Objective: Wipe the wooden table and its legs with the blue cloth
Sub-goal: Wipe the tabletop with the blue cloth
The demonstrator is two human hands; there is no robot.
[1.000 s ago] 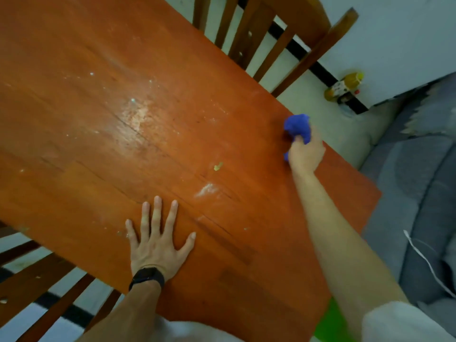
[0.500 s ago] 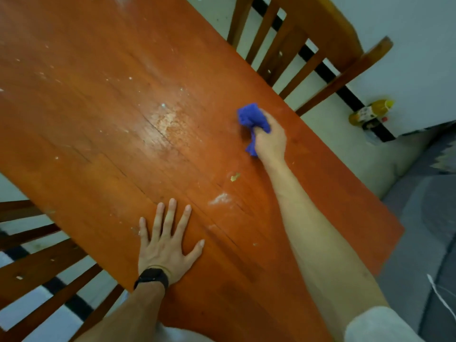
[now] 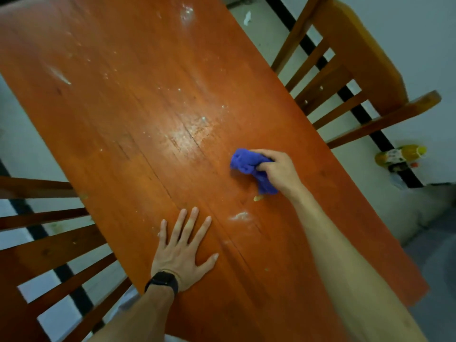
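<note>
The reddish wooden table (image 3: 138, 99) fills most of the view, its top dotted with white specks and smears. My right hand (image 3: 277, 170) grips the bunched blue cloth (image 3: 249, 164) and presses it on the tabletop right of the middle. A small yellowish crumb (image 3: 257, 198) lies just below the cloth and a white smear (image 3: 240, 216) a little nearer to me. My left hand (image 3: 183, 248) lies flat on the table near its front edge, fingers spread, with a black band on the wrist. The table's legs are hidden.
A wooden slatted chair (image 3: 345, 77) stands at the table's right side, another chair (image 3: 47, 243) at the left. A yellow bottle (image 3: 399, 154) lies on the floor by the wall at right. A white scrap (image 3: 247, 18) lies on the floor beyond the table.
My right hand has carried the blue cloth from the table's right edge inward, toward the middle and nearer to me. My left hand has stayed flat in place.
</note>
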